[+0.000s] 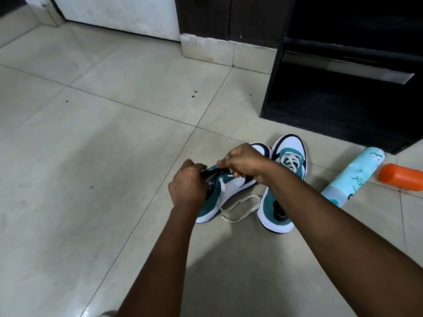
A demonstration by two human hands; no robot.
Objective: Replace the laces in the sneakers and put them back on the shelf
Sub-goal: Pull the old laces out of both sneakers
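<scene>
Both sneakers sit on the tiled floor (114, 156) in front of the person, close beside each other and just short of the dark shelf unit (343, 88), which seems a sensible spot: the pair has only a short way to go back once the lacing is done. The left sneaker (231, 191) is the one being worked on. The left hand (186, 185) has its fingers curled around the tongue and collar area, apparently to hold the shoe steady and keep the eyelet rows spread so they can be reached. The right hand (243, 164) is closed in a pinch over the eyelets, gripping what looks like a part of the white lace (240, 208) near its upper run; the exact fingertip contact is hidden behind the knuckles. The rest of that lace hangs down the side of the shoe and loops loosely on the floor between the two sneakers, slack enough to be pulled through without tugging the shoe. The right sneaker (283, 191) stands untouched with its toe toward the shelf and pale lacing already criss-crossed over its tongue, so it is probably either finished or waiting its turn; which one cannot be judged from here. To the right lie a light blue patterned bottle (352, 177) and, touching or just beside its top end, an orange container (400, 177), both out of the working area.
</scene>
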